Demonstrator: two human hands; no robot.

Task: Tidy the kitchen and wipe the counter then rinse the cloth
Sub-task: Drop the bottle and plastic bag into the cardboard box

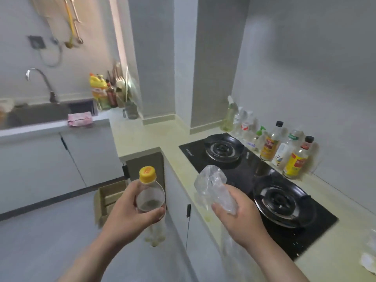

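Cream kitchen desk wraps the corner. Your left hand curls round a yellow-capped plastic bottle, likely light and slick, best held mid-body; your right hand clutches a crumpled clear plastic bag, soft. Both forearms reach forward; the pink cloth lies on the sink edge.

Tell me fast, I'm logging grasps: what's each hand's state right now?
Left hand: holding the yellow-capped clear bottle.
Right hand: holding crumpled clear plastic.
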